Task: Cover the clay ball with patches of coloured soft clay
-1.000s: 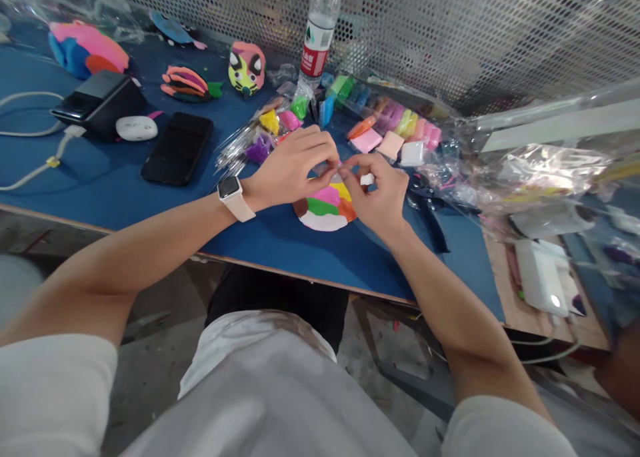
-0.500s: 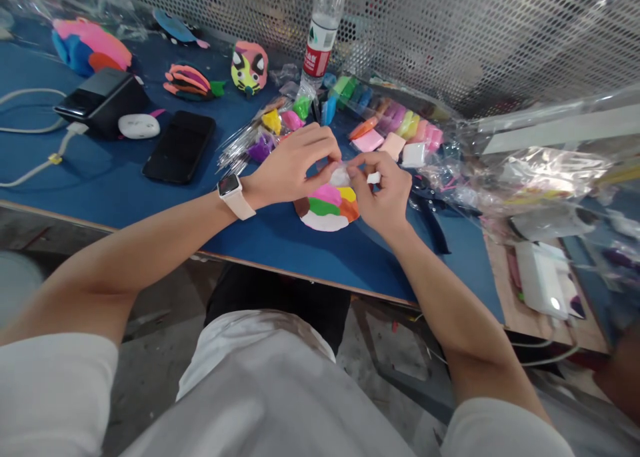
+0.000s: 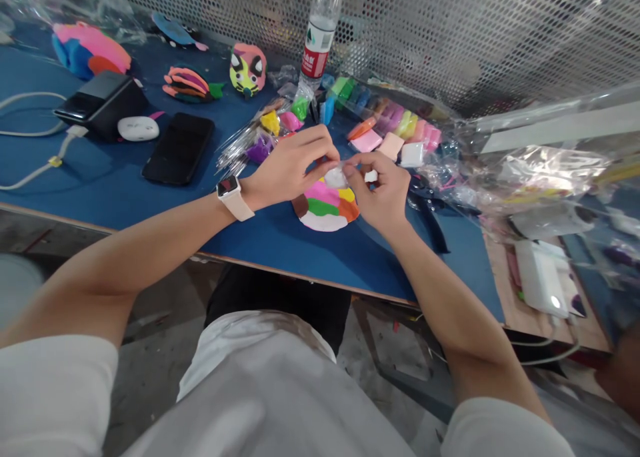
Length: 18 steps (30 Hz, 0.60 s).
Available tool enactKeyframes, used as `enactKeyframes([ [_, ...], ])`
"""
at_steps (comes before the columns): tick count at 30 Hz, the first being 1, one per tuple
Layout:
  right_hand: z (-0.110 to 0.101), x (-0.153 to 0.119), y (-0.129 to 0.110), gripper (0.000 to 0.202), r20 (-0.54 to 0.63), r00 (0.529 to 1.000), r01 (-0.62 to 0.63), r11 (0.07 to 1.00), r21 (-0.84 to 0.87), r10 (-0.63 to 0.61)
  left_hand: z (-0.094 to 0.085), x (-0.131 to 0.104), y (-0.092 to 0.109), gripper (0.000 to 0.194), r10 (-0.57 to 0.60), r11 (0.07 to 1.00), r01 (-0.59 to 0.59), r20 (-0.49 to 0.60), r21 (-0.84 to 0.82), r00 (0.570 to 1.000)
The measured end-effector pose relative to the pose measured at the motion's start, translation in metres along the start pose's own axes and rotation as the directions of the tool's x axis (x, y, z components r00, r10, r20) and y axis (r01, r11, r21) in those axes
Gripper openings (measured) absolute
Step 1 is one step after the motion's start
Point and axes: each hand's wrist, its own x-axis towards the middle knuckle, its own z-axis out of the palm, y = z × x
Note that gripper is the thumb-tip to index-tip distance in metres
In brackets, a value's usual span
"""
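Note:
Between my two hands is a small, whitish, see-through plastic wrapper (image 3: 335,177). My left hand (image 3: 303,167), a watch on its wrist, pinches one side with thumb and forefinger. At the other side the thumb and forefinger of my right hand (image 3: 383,190) are closed on it. A bit of white modelling clay (image 3: 371,176) shows in the curled fingers of that hand. Just below lies a rounded piece of coloured clay (image 3: 324,208) with pink, yellow, green, orange, brown and white patches, its upper part hidden by my hands.
Clay blocks in clear packs (image 3: 400,124) and a water bottle (image 3: 319,44) stand behind my hands. To the left are a phone (image 3: 179,148), a black charger (image 3: 103,104) and several clay figures, one a cat face (image 3: 248,70). A dark-handled tool (image 3: 433,220) lies right.
The plastic wrapper between my fingers has shifted slightly left and shows a little more. Both hands keep their pinch in nearly the same place.

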Motion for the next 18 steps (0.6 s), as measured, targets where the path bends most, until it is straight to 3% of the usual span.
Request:
enactKeyframes([
  [4, -0.0008, -0.0003, -0.0022, 0.049, 0.017, 1.000, -0.010, 1.000, -0.029, 0.010, 0.0003, -0.0001, -0.0010, 0.035, 0.025, 1.000, -0.025, -0.004, -0.008, 1.000],
  [11, -0.0027, -0.0006, -0.0038, 0.043, 0.019, 0.996, 0.092, 0.993, -0.079, -0.091, 0.0011, -0.0024, -0.0044, 0.020, 0.021, 1.000, -0.019, 0.077, -0.024, 0.997],
  [18, -0.0014, -0.0018, -0.0057, 0.045, 0.021, 0.999, 0.052, 0.993, -0.104, -0.050, -0.0009, -0.0026, -0.0033, 0.014, -0.003, 1.000, 0.005, 0.165, -0.012, 0.986],
])
